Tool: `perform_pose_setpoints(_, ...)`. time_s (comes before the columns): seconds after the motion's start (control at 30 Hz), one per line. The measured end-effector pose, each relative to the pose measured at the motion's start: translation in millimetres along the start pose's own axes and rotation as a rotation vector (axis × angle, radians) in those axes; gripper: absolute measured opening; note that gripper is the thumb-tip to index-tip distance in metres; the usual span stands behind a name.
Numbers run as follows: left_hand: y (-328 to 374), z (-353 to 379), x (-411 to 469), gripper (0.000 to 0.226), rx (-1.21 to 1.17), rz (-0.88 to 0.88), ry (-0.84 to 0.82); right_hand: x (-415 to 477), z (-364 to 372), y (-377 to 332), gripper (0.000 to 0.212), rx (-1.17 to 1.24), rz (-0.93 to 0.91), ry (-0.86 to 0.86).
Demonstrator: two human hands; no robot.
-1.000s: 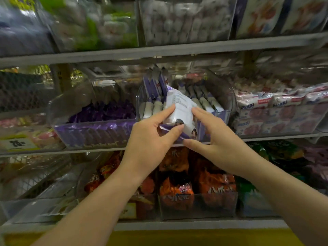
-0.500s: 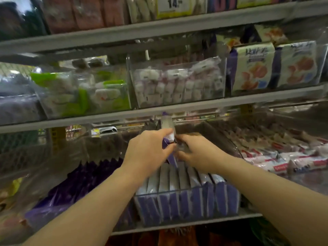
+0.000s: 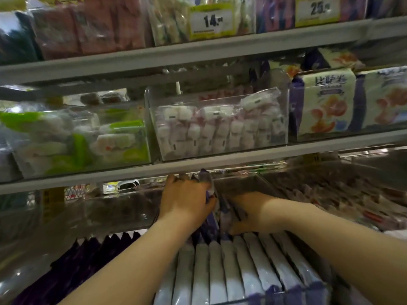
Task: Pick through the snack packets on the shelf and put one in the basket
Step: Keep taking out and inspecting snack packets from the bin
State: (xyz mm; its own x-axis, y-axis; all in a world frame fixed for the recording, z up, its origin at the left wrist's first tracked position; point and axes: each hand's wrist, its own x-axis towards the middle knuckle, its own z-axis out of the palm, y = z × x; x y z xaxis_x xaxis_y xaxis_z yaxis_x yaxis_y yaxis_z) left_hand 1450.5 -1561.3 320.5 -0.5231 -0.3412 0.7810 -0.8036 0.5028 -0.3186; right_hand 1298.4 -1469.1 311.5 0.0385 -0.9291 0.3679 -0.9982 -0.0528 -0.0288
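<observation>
A clear bin (image 3: 248, 183) on the shelf holds a row of upright white and purple snack packets (image 3: 231, 267). My left hand (image 3: 185, 201) reaches deep into the bin and grips a purple packet (image 3: 208, 183) near the back of the row, its top sticking up above my fingers. My right hand (image 3: 253, 213) lies among the packets just to the right, thumb toward the row, fingers tucked between packets and partly hidden. No basket is in view.
Dark purple packets (image 3: 83, 260) fill the bin to the left. Red and white packets (image 3: 352, 199) lie in the bin to the right. The grey shelf above (image 3: 220, 160) hangs low over my hands and carries bins of marshmallow-like sweets (image 3: 220, 126).
Both hands pushed deeper toward the back of the bin. The view tilted up and closer. The white packet held in front a second ago is back among the row.
</observation>
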Motion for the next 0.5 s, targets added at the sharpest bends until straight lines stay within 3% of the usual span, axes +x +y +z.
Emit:
perform_pose_setpoints(0.17,0,10,9,0.038,-0.036,0.037,-0.034,4,3,8,0.057,-0.139,0.119,-0.151)
perform_pose_setpoints(0.33,-5,9,13,0.045,-0.235,0.139,-0.225,6,-2,10,0.059,-0.093,0.070,-0.167)
perform_pose_setpoints(0.5,-21,2,7,0.064,-0.181,0.264,-0.357,5,-4,7,0.065,-0.051,0.041,-0.194)
